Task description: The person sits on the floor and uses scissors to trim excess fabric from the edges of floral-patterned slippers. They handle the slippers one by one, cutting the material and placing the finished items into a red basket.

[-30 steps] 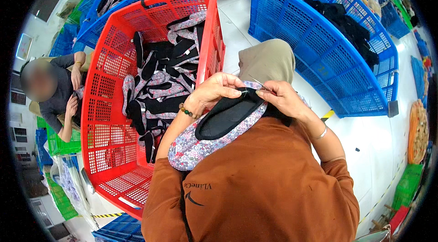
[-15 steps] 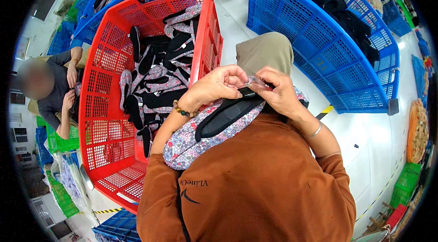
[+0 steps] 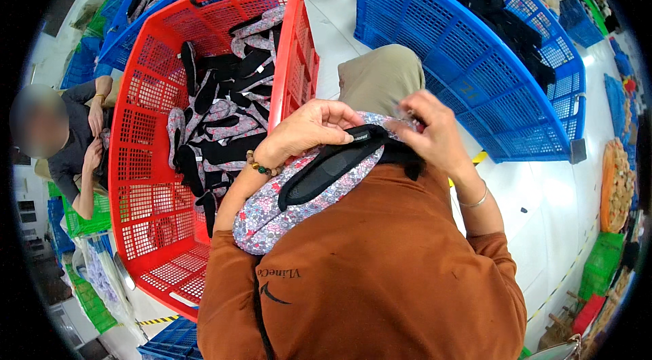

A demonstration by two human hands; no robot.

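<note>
A floral slipper with a black lining lies across my lap, its toe toward the lower left. The fingers of my left hand are closed on its heel edge, the thumb beside a small dark label inside. At the heel's right, my right hand has its thumb and index finger bent together, partly smeared by motion. A small greyish bit shows at those fingertips, too blurred to name. More floral cloth and black material show behind and below the heel, partly hidden by my right hand.
On my left stands a red crate holding many floral and black slippers. A blue crate with black items stands at the front right. Another person sits at the far left, handling something dark.
My right hand has drawn away from my left hand, up and to the right, off the heel edge. My left hand keeps its hold on the slipper. The whole view has shifted slightly.
</note>
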